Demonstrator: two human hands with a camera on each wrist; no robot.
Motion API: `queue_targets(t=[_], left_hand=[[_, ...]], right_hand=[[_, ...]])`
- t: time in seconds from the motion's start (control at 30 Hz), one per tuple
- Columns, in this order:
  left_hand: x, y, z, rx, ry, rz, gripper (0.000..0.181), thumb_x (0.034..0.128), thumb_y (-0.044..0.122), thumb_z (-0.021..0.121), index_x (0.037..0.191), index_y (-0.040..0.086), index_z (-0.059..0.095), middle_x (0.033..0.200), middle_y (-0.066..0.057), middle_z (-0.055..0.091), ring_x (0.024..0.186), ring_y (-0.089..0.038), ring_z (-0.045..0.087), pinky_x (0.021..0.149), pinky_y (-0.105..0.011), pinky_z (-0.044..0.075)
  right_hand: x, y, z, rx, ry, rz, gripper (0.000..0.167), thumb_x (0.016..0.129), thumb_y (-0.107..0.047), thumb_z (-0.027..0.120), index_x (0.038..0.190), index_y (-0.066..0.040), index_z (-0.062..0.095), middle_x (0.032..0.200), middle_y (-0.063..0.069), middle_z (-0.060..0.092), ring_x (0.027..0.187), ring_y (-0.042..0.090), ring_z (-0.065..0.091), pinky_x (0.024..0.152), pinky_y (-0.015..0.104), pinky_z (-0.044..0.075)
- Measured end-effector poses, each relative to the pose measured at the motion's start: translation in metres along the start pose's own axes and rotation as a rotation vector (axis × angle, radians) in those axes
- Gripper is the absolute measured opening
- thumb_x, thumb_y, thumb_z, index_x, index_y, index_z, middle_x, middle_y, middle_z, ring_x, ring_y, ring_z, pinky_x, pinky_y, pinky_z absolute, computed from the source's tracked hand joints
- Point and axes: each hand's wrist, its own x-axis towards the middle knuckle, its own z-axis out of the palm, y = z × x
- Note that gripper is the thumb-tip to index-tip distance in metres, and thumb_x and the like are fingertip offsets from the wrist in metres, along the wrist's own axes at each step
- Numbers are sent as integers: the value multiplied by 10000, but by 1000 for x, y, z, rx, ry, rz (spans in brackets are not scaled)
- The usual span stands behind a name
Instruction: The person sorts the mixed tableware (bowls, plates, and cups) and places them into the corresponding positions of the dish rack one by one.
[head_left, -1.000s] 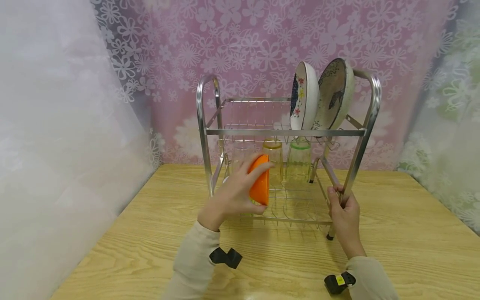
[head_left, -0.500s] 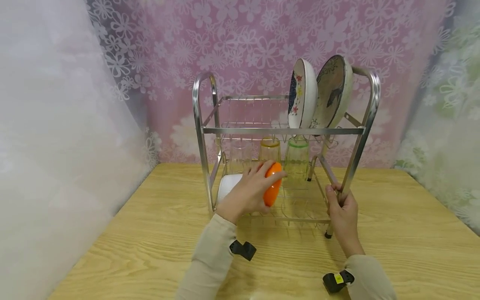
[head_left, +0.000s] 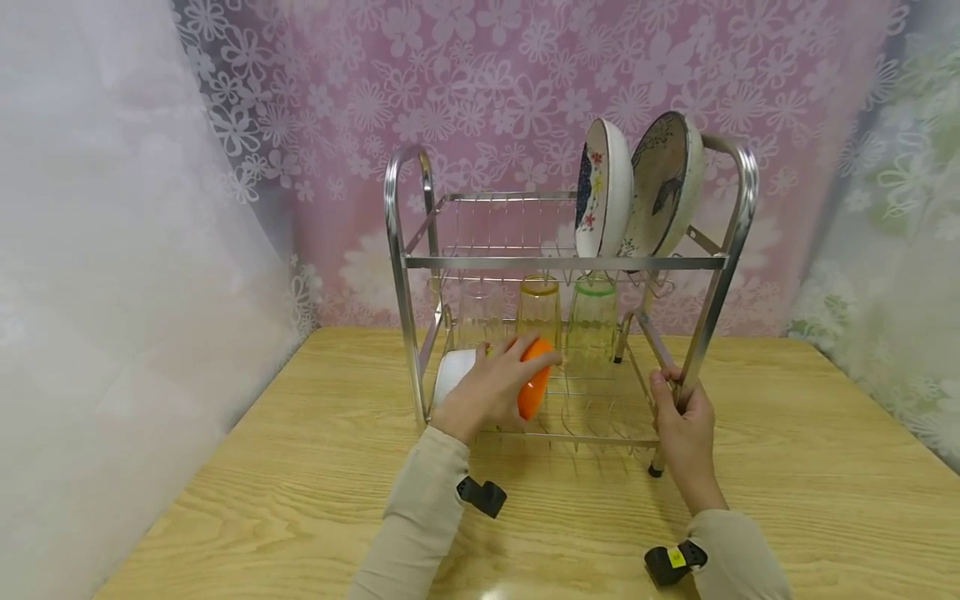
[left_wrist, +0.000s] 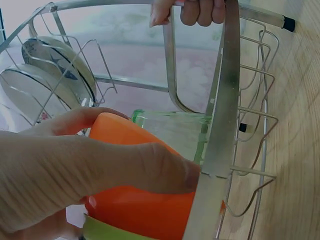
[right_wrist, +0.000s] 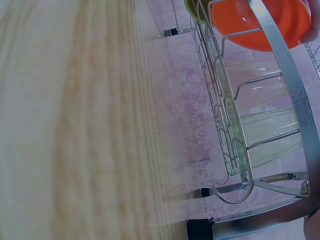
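Observation:
In the head view my left hand (head_left: 487, 390) grips an orange bowl (head_left: 535, 385), tilted on its side, at the lower tier of the metal dish rack (head_left: 525, 262). In the left wrist view my thumb lies along the bowl, close to the front rail. A green bowl (left_wrist: 112, 232) shows just beside it, mostly hidden. Left of my hand is a white bowl (head_left: 452, 372), partly covered by the hand. My right hand (head_left: 686, 425) holds the rack's right front leg, its thumb in front.
Behind the orange bowl stand a clear glass (head_left: 480, 312), a yellow glass (head_left: 539, 310) and a green-rimmed glass (head_left: 592, 318). A flower-patterned bowl (head_left: 619, 192) and a larger patterned dish (head_left: 667, 179) lean on the upper tier. The rack stands on a wooden table (head_left: 300, 467).
My left hand has moved right and down with the orange bowl, then slightly back left. More of the white bowl shows now. My right hand has kept its hold on the rack.

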Motion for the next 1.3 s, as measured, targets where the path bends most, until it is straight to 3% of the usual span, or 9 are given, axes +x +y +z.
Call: queue_targets(t=[0.3, 0.53, 0.73, 1.03, 1.3], left_hand=[[0, -4, 6, -10, -34, -25, 897, 667, 274, 881, 1426, 313, 404, 1504, -87, 325, 1325, -338, 375, 1056, -638, 241], [-1, -8, 8, -20, 9, -35, 853, 657, 315, 890, 1389, 295, 452, 1484, -107, 371, 1314, -341, 404, 1041, -656, 227], [-3, -8, 9, 25, -6, -43, 762, 660, 327, 893, 1317, 298, 509, 1417, -76, 454, 1306, -286, 402, 1031, -655, 229], [-7, -11, 5, -69, -125, -144, 830, 724, 347, 851, 1432, 289, 421, 1532, -104, 307, 1428, -343, 191, 1099, -638, 80], [-9, -12, 0, -128, -157, -135, 902, 727, 396, 837, 1483, 286, 356, 1560, -120, 244, 1439, -364, 137, 1111, -624, 28]], right_hand=[[0, 2, 0, -2, -12, 14, 83, 1002, -191, 518, 1040, -122, 544, 508, -27, 372, 407, 60, 318, 386, 292, 252], [2, 1, 0, -23, -2, 33, 77, 998, -197, 529, 1042, -137, 552, 519, -34, 385, 418, 59, 335, 394, 278, 265], [2, 1, 1, -29, 1, 19, 92, 1002, -213, 520, 1045, -135, 546, 518, -31, 382, 417, 59, 329, 394, 279, 271], [2, 2, 1, 4, -14, 2, 89, 1004, -204, 513, 1042, -127, 538, 526, -27, 378, 413, 57, 321, 393, 282, 262], [3, 4, -2, 7, -13, 3, 104, 1002, -209, 516, 1040, -114, 537, 531, -25, 380, 413, 59, 319, 391, 285, 257]])
